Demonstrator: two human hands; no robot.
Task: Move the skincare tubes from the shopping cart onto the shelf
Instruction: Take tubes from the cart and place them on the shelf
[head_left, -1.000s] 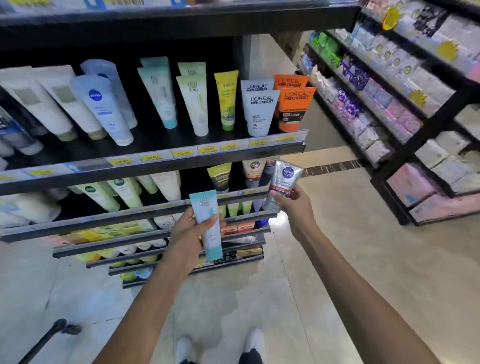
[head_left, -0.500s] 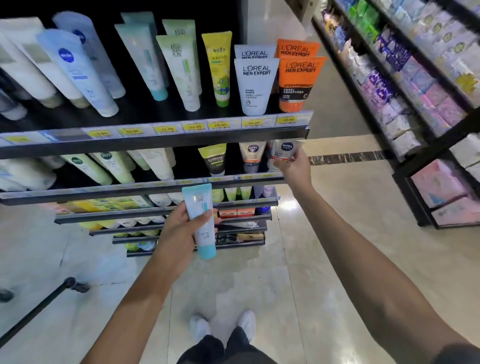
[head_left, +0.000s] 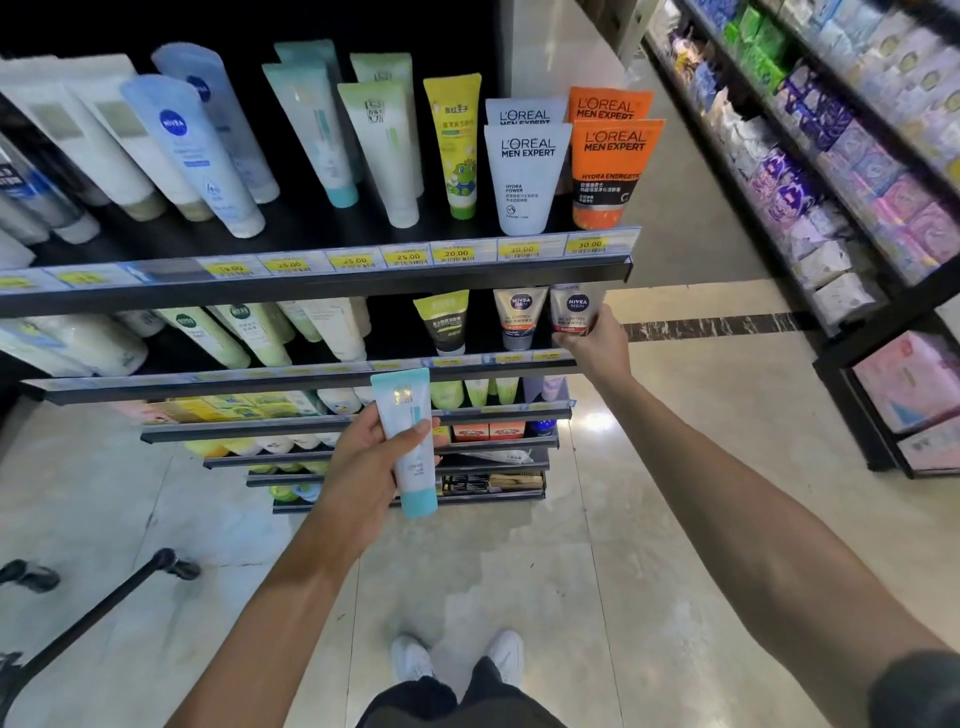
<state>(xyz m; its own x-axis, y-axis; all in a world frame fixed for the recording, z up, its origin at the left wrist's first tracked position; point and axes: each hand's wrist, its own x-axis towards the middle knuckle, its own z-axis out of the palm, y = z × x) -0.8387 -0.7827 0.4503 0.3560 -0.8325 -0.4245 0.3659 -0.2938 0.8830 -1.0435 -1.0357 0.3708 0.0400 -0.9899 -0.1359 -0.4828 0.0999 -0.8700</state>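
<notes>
My right hand (head_left: 597, 345) grips a silver Nivea Men tube (head_left: 574, 309) at the right end of the second shelf (head_left: 311, 376), beside a matching Nivea Men tube (head_left: 518, 318). The held tube stands upright with its cap hidden behind my fingers. My left hand (head_left: 371, 465) holds a white and teal tube (head_left: 408, 439) in front of the lower shelves, cap pointing down. Only a black bar of the shopping cart (head_left: 88, 618) shows at the lower left.
The top shelf (head_left: 363, 275) carries several tubes, among them grey and orange L'Oreal tubes (head_left: 524, 176) at its right end. A second rack of packaged goods (head_left: 831, 182) lines the aisle on the right. My white shoes (head_left: 457, 657) stand on the tiled floor.
My right hand has carried the silver Nivea tube up and into the right end of the second shelf. My left hand has kept the teal tube at about the same spot.
</notes>
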